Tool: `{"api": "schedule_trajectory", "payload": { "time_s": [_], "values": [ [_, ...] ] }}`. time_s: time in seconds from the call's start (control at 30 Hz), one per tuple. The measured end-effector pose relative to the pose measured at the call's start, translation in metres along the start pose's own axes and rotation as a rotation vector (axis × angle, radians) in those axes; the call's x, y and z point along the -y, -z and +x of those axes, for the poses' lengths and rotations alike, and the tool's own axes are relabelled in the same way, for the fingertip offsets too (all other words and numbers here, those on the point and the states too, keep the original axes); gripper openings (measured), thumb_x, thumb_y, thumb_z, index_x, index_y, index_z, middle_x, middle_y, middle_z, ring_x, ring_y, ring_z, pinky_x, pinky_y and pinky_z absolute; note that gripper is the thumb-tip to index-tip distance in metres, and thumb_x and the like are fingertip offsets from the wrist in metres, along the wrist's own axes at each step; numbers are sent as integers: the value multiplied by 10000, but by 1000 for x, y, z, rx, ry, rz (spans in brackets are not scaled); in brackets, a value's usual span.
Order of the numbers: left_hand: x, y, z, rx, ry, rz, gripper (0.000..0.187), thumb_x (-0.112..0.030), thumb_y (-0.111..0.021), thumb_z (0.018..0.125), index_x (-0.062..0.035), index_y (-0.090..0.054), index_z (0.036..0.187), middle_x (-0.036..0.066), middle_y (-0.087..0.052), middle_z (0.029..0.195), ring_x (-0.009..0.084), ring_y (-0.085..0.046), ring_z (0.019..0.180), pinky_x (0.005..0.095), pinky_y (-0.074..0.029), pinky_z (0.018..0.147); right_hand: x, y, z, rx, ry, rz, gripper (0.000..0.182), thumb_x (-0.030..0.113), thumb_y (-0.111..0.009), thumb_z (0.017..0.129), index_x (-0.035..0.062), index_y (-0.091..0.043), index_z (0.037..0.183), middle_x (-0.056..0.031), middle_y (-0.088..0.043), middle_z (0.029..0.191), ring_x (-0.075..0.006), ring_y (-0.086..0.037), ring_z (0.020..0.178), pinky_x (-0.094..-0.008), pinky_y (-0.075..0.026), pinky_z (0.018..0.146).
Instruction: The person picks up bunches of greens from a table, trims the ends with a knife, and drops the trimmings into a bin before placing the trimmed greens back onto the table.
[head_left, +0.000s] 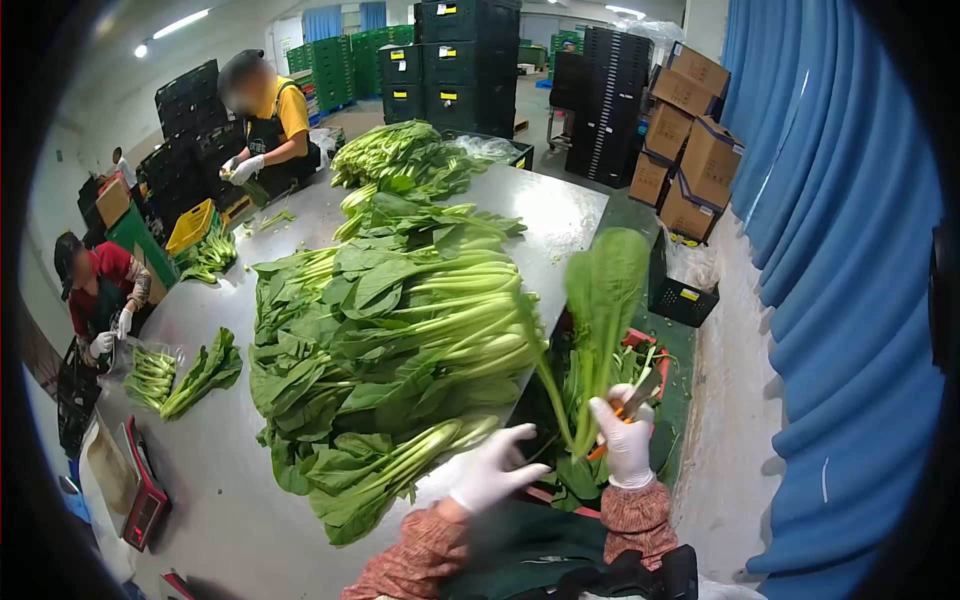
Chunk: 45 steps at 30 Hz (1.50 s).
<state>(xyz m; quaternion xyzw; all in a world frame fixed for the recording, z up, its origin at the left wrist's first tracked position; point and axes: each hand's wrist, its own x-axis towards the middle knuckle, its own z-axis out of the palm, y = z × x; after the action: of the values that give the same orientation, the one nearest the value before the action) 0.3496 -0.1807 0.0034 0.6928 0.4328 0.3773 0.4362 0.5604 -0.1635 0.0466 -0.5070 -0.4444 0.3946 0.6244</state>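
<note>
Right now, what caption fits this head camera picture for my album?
Gloved right hand lifts a leafy green stalk; left hand reaches the pile of greens.

Bright, even light falls from ceiling tubes [180, 22]; the steel surface [230, 480] shows soft glare. Fisheye distortion bends the edges into a dark vignette, and the raised leaf [603, 300] is motion-blurred.

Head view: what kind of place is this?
Probably a vegetable packing room: heaped greens on a steel table, stacked crates and cartons, gloved workers sorting bunches.
</note>
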Motion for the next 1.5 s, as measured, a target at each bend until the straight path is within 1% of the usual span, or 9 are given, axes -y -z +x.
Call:
{"api": "schedule_trajectory", "payload": {
  "time_s": [0.1, 0.43, 0.5, 0.57, 0.63, 0.87, 1.23, 1.37, 1.5],
  "values": [
    [-1, -38, 12, 209, 134, -573, 530, -61, -706, 885, -5, -468, 1356, 92, -631, 1135, 164, -662, 902, 300, -583, 830, 5, -10, -12, 212, 132, -37, 138, 12, -715, 859, 3, -609, 945, -29, -648, 789, -75, -603, 643, -221, -491, 566],
    [19, -55, 12, 79, 202, -620, 348, -60, -637, 927, 20, -504, 1238, 150, -623, 1128, 244, -675, 943, 402, -646, 715, 19, 0, -17, 379, 53, -187, 295, 44, -749, 827, -13, -656, 1101, -38, -673, 956, -75, -611, 810, -228, -496, 717],
    [-7, -41, 9, 59, 461, -847, 301, -76, -652, 922, -10, -542, 1194, 135, -640, 1097, 240, -675, 924, 397, -621, 731, 20, -1, -15, 403, 44, -142, 298, 39, -748, 827, -14, -660, 1106, -55, -672, 1014, -103, -624, 863, -252, -508, 783],
    [11, -41, 18, -70, 144, -345, 260, -114, -695, 898, -27, -611, 1129, 95, -677, 1016, 189, -669, 891, 313, -565, 731, 1, 8, -13, 476, 149, -249, 333, 34, -747, 830, -26, -654, 1144, -86, -676, 1070, -146, -641, 963, -271, -507, 860],
    [10, -37, 17, -143, 169, -531, 278, -121, -723, 877, -10, -640, 1117, 69, -694, 974, 137, -647, 861, 265, -524, 746, -24, 12, -17, 475, -29, -61, 304, 69, -741, 858, -26, -657, 1135, -85, -681, 1051, -141, -638, 981, -278, -505, 879],
    [2, -44, 20, -111, 191, -742, 270, -77, -714, 886, -11, -625, 1132, 66, -666, 1047, 125, -620, 956, 286, -522, 851, -32, 19, -26, 411, -347, 31, 296, 172, -724, 903, -29, -665, 1111, 17, -638, 764, -19, -477, 513, -192, -368, 452],
    [39, -58, 22, 307, 285, -36, 320, -176, -683, 900, -2, -626, 1162, 80, -694, 975, 159, -671, 866, 290, -535, 781, -41, 21, -21, 282, -416, 450, 124, 71, -637, 942, -28, -645, 1016, 3, -587, 709, -39, -474, 493, -204, -407, 485],
    [-51, -44, -4, 283, -111, 168, 336, -247, -748, 805, -97, -691, 1100, 100, -691, 904, 277, -680, 870, 377, -535, 793, -34, 43, -11, 168, -263, 280, 137, 85, -650, 935, -23, -638, 1017, 12, -561, 684, -46, -464, 470, -213, -388, 447],
    [-80, -35, 23, -308, -597, 489, 626, -215, -791, 734, -29, -537, 1275, 153, -598, 1190, 363, -571, 1096, 461, -454, 956, -2, 59, -1, 153, -104, 153, 153, 123, -649, 946, -9, -642, 1024, -3, -605, 725, -33, -467, 480, -197, -380, 442]
  ]
}}
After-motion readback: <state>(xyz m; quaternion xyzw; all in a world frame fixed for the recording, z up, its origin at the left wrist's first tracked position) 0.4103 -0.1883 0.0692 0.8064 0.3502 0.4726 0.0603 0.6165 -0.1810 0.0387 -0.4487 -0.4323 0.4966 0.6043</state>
